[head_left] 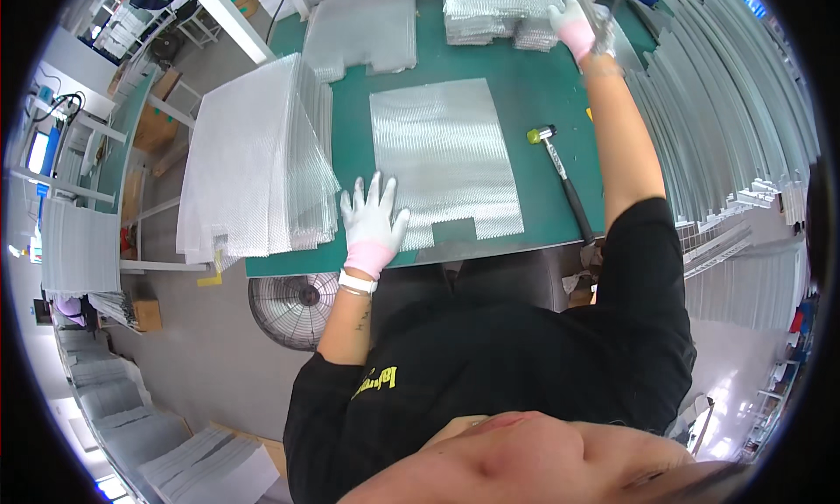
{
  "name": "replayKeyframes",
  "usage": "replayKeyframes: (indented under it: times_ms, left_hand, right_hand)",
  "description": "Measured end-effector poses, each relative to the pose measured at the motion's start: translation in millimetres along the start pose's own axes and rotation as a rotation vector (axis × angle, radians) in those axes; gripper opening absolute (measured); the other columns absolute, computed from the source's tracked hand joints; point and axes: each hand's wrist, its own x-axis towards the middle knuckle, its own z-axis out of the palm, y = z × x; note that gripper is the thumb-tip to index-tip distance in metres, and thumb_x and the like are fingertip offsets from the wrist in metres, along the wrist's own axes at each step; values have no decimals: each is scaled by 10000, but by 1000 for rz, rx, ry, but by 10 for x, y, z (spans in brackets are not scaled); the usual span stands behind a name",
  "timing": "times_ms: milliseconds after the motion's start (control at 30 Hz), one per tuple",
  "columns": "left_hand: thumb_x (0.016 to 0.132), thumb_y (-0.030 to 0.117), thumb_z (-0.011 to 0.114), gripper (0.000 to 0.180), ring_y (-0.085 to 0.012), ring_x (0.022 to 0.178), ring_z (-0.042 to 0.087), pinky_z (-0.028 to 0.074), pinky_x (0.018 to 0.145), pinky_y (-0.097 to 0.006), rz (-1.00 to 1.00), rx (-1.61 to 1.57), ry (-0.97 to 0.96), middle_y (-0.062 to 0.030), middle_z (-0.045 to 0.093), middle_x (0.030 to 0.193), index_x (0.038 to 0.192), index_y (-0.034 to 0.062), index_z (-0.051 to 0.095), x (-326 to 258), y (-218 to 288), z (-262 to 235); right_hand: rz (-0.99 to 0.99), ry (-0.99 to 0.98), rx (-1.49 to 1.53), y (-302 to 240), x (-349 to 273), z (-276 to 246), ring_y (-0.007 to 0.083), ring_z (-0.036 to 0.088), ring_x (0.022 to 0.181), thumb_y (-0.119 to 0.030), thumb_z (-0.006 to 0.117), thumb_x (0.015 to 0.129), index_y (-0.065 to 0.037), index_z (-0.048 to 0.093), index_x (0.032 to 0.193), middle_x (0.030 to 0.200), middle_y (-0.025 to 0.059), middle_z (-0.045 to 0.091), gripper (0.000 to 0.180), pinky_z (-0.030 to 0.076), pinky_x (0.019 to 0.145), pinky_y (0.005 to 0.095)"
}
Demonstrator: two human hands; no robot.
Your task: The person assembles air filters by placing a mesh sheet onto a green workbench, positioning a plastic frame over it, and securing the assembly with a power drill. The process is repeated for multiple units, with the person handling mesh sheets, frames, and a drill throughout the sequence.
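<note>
A silvery mesh sheet [446, 154] with a notch in its near edge lies flat on the green table [350, 110]. At its near left corner rests my left hand [374, 217], in a white glove with a pink cuff, its fingers spread and stretched out. My right hand [573, 27], gloved likewise, reaches to the far right, beside a stack of mesh sheets [499, 5]. A shiny metal piece [599, 18] partly covers that hand, and its fingers are too small to read. Right of the flat sheet lies a mallet [561, 176] with a yellow-green head and black handle.
A tall fanned stack of mesh sheets [254, 163] stands at the table's left, with another mesh pile [367, 27] behind it. Many upright panels [726, 93] line the right side. A round floor fan [297, 307] sits below the table's near edge.
</note>
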Motion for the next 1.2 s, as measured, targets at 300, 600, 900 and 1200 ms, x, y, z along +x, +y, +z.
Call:
replayKeyframes:
  times_ms: [300, 600, 900, 1200]
  left_hand:
    - [913, 394, 595, 631, -442, 1437, 318, 187, 1193, -592, -41, -18, 9, -177, 389, 1552, 1459, 96, 493, -59, 15, -65]
    - [906, 391, 605, 627, -440, 1431, 331, 200, 1187, -595, -50, -21, 19, -183, 402, 1541, 1446, 89, 504, -76, 26, -69]
    - [906, 397, 601, 628, -432, 1429, 335, 192, 1190, -589, -77, -15, 10, -180, 406, 1536, 1443, 85, 506, -111, 10, -70]
    - [899, 429, 595, 638, -419, 1427, 345, 209, 1180, -597, -51, -3, 13, -156, 408, 1539, 1453, 124, 507, -59, 1, -32]
  right_hand:
    - [546, -531, -457, -904, 342, 61, 395, 509, 1341, -254, 562, 899, -113, 665, 1308, 1393, 176, 599, 445, 315, 1116, 625]
    - [359, -702, -583, -756, 498, 243, 409, 548, 1308, -220, 540, 917, -92, 676, 1289, 1402, 158, 599, 417, 328, 1118, 638]
    - [251, -690, -474, -1050, 499, -63, 335, 658, 1168, -214, 567, 914, -86, 728, 1193, 1262, 187, 671, 347, 513, 993, 410]
    - [376, -569, -472, -980, 444, -6, 330, 684, 1124, -265, 569, 884, -82, 754, 1128, 1196, 163, 712, 357, 528, 951, 438]
